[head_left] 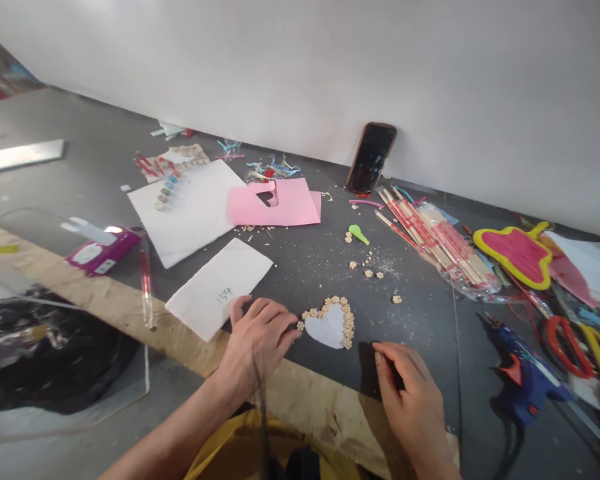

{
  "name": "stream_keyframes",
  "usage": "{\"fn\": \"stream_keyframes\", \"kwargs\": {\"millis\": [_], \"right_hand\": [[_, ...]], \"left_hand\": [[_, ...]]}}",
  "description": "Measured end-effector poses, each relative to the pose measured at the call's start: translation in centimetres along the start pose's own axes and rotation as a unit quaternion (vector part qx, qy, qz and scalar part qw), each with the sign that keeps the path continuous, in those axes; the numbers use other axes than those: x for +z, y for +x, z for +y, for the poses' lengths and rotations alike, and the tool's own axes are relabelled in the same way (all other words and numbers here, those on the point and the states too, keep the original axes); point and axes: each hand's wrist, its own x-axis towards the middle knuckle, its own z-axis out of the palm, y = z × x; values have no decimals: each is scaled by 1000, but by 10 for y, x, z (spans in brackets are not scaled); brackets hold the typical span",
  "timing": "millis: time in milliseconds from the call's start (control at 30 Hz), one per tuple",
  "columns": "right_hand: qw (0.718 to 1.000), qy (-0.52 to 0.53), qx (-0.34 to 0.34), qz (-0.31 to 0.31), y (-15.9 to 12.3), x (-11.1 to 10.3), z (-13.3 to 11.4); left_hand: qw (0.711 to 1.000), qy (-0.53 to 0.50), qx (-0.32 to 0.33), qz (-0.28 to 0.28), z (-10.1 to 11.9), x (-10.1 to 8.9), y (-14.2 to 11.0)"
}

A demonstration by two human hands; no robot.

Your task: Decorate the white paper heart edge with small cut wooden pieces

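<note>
The bead-edged white paper heart (326, 329) was placed just right of the nearer left hand (261, 330), whose pinch could not be told; the right hand (414, 395) was loosely curled.

- A dark phone (371, 159) stood propped against the pale wall (300, 73), its screen black.
- Off to the left sat a purple power block (104, 257) — something white stuck out beside it.
- Wooden sticks (443, 243) patterned in red lay bunched on the right, partly in clear plastic.
- To the right of those was a pink shape (515, 252) edged in yellow.
- Red-handled scissors (583, 367) lay closer in.
- Black plastic (95, 370) slumped at the lower left — crumpled.
</note>
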Motion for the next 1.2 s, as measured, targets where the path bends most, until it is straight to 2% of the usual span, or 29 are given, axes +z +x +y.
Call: {"fn": "stream_keyframes", "kwargs": {"millis": [667,867,1033,1200], "right_hand": [[1000,-2,-1,1,2,2,1],[1000,-2,11,7,0,2,-1],[998,-6,54,-14,8,-16,-6],[988,-107,116,-3,42,-34,14]], "left_hand": [[999,-24,-40,-22,5,4,0],[999,-12,-38,-15,1,-3,0],[1000,2,-9,-4,-11,-9,-7],[999,-30,36,4,-19,-7,-24]]}}
